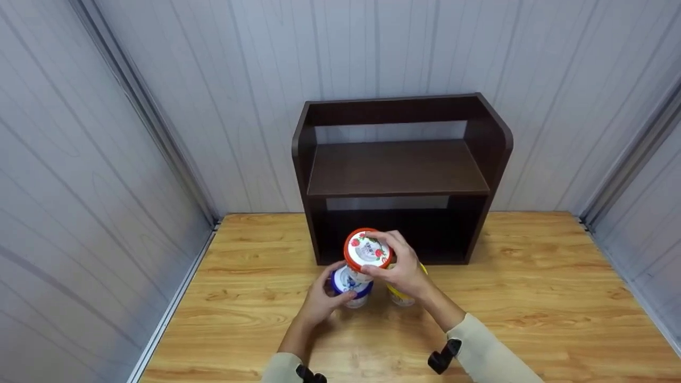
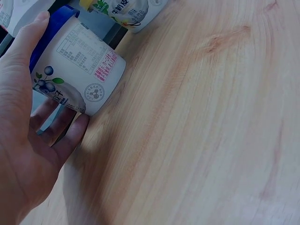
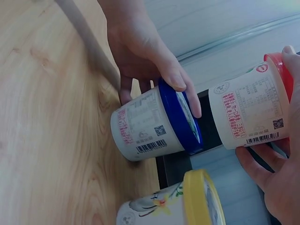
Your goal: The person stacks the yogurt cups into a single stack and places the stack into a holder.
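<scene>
My right hand (image 1: 405, 270) grips a white yogurt tub with a red lid (image 1: 368, 250), strawberries printed on its top. It is held up off the table, tilted, over the blue-lidded tub's far edge in the head view. Around the yogurt tub with the blue lid (image 3: 152, 123), my left hand (image 1: 319, 302) curls its thumb and fingers; the thumb lies at the lid's rim. Blueberries are printed on that tub's side (image 2: 77, 65). A third yogurt tub with a yellow lid (image 3: 200, 199) stands to the right of the blue one, partly hidden under my right hand in the head view.
A dark brown two-tier shelf (image 1: 399, 167) stands behind the tubs against the pale panelled wall (image 1: 255, 106). The wood-grain table (image 1: 532, 298) spreads to both sides. A black strap device (image 1: 446, 356) sits on the right sleeve.
</scene>
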`<state>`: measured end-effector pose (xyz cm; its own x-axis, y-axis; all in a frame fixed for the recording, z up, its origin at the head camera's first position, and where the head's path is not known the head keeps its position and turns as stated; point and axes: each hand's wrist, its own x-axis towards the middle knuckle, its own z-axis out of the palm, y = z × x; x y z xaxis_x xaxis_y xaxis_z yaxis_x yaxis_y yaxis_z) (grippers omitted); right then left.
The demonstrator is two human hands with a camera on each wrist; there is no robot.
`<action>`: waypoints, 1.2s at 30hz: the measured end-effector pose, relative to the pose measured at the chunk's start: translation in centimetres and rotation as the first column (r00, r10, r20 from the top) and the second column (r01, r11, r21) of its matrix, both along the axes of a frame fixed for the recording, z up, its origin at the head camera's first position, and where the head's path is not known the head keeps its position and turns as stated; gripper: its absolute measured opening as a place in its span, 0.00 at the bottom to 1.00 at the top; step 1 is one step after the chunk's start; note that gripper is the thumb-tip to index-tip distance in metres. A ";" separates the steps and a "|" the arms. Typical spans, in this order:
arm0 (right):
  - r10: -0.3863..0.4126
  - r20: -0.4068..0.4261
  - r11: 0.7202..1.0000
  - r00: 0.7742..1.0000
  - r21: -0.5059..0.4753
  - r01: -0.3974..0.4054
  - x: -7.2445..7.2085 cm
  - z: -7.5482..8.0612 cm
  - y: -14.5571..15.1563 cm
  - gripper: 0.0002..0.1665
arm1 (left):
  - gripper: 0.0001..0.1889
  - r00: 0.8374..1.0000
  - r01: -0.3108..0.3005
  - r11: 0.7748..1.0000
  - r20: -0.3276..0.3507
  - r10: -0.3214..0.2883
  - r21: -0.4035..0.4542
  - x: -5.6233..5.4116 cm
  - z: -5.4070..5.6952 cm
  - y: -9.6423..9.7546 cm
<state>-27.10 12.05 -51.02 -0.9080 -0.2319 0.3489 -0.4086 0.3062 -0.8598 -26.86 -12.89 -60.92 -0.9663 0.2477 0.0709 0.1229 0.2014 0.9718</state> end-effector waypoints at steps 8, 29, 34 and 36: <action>0.012 0.026 0.999 1.000 -0.052 -0.010 0.0 -1.1 -0.9 0.41 | 0.42 0.999 0.013 1.000 -0.048 -0.013 -0.009 -0.2 -0.2 -0.2; 0.049 0.046 0.999 0.998 -0.011 -0.049 0.3 -2.2 -2.0 0.39 | 0.42 0.999 -0.008 1.000 -0.052 0.007 -0.021 0.0 -0.2 -0.1; 0.070 0.075 0.997 0.995 0.010 -0.071 0.4 -2.0 -2.5 0.38 | 0.43 0.999 -0.001 1.000 -0.052 0.001 -0.007 0.0 -0.3 -0.1; 0.082 0.091 0.997 0.992 0.009 -0.083 0.4 -1.9 -2.6 0.37 | 0.44 0.998 0.001 1.000 -0.056 -0.002 -0.006 0.0 -0.4 -0.2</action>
